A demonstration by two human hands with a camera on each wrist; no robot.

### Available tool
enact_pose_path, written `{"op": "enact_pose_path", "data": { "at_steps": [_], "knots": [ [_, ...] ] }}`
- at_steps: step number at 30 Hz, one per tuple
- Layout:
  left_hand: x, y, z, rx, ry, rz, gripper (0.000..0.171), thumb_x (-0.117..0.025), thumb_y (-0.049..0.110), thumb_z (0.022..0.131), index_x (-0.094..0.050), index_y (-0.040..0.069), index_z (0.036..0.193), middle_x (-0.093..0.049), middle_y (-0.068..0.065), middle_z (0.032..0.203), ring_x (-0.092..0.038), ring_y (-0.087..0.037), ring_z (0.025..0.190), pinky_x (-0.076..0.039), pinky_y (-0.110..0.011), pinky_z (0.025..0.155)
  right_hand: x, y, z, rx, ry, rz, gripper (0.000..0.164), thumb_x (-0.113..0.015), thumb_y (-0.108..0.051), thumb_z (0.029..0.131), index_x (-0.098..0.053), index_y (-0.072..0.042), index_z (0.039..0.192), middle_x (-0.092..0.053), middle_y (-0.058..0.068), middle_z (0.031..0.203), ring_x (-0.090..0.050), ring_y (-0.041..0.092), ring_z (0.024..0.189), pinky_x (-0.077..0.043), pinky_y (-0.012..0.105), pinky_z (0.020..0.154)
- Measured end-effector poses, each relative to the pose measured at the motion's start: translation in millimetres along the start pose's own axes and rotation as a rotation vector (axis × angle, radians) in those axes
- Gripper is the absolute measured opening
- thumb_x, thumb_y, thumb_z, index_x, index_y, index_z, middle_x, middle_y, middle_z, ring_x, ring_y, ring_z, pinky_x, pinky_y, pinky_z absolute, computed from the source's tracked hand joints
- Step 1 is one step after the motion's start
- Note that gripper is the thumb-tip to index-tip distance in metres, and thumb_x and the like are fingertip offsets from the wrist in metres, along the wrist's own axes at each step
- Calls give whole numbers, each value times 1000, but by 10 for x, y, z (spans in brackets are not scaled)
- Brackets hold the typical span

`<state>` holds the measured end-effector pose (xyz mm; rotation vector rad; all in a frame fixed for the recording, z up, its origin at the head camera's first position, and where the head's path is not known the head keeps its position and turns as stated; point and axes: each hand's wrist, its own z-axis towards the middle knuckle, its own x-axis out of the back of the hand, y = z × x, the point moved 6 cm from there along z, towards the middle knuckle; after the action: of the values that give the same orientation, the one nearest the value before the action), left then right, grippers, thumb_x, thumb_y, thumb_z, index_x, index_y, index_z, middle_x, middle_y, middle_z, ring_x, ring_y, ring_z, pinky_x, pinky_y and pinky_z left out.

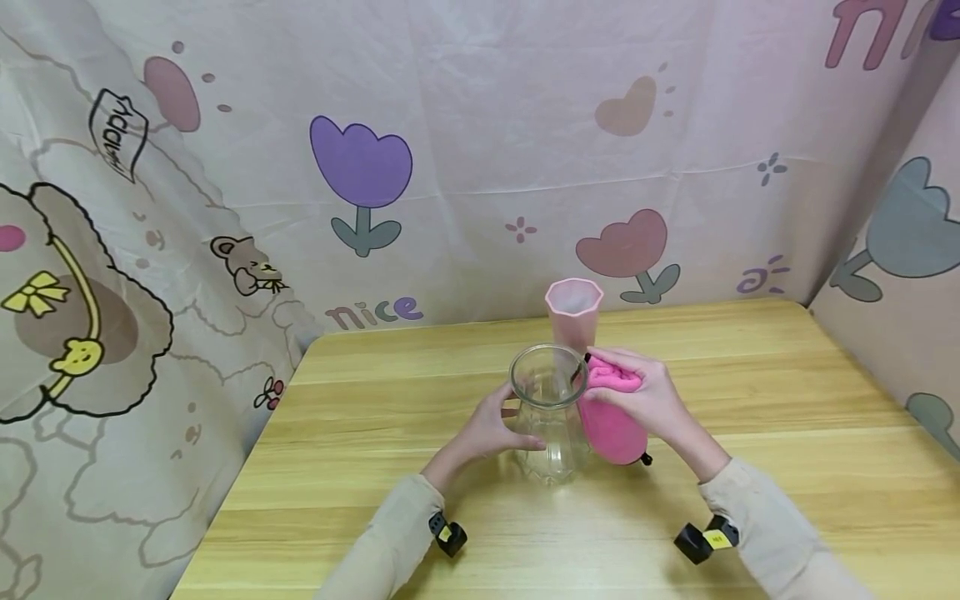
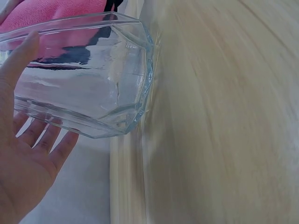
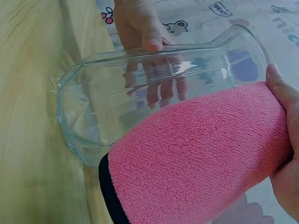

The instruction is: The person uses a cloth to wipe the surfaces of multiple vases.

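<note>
A clear glass vase (image 1: 553, 454) with a flared round rim stands upright on the wooden table. My left hand (image 1: 486, 427) holds it from the left side, thumb across the near face and fingers behind the glass, as the left wrist view shows. In my right hand (image 1: 654, 398) is a folded pink towel (image 1: 615, 433) with black edging, gripped near its top. The towel (image 3: 201, 154) hangs down close along the right side of the vase (image 3: 107, 98); whether the two touch I cannot tell.
Just behind the glass vase stands a tall pink vase (image 1: 574, 317), its lower part hidden. The wooden table (image 1: 360, 450) extends to both sides. A patterned cloth (image 1: 480, 150) hangs behind the table and along its left and right.
</note>
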<state>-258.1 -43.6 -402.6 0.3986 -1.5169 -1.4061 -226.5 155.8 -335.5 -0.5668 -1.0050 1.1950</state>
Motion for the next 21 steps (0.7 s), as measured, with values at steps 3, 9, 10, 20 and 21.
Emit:
{"op": "enact_pose_path", "data": {
  "at_steps": [3, 9, 10, 20, 21],
  "knots": [
    [1, 3, -1, -4, 4, 1, 89, -84, 11, 60, -37, 12, 136, -44, -8, 135, -44, -27, 120, -45, -31, 92, -53, 61, -15, -12, -23, -33, 54, -78, -9, 68, -59, -1, 118, -60, 14, 114, -56, 2, 99, -48, 18, 84],
    [-7, -112, 17, -15, 14, 2, 91, -85, 16, 58, -38, 17, 136, -44, -2, 134, -44, -23, 120, -46, -29, 92, -210, 252, -61, -35, -124, -123, 38, -76, -16, 72, -66, -2, 106, -64, 12, 105, -60, 21, 94, -52, 29, 81],
    [-7, -112, 16, -15, 14, -6, 91, -85, 15, 58, -38, 17, 136, -44, -2, 134, -45, -23, 119, -46, -29, 92, -224, 286, -69, -47, -147, -138, 38, -76, -19, 73, -66, -4, 106, -65, 11, 105, -61, 20, 93, -52, 28, 80],
    [-9, -136, 20, -20, 13, -10, 91, -85, 18, 59, -37, 19, 136, -44, -1, 135, -44, -22, 120, -45, -30, 93, -250, 387, -87, -49, -366, -226, 51, -75, -22, 74, -59, 6, 113, -68, 7, 90, -64, 13, 78, -54, 24, 71],
    [-8, -138, 23, -22, 13, -13, 90, -85, 18, 59, -38, 20, 136, -43, -2, 135, -44, -23, 120, -45, -30, 93, -221, 367, -73, -50, -342, -228, 50, -75, -23, 73, -60, 6, 112, -68, 9, 92, -64, 15, 81, -54, 26, 73]
  ]
}}
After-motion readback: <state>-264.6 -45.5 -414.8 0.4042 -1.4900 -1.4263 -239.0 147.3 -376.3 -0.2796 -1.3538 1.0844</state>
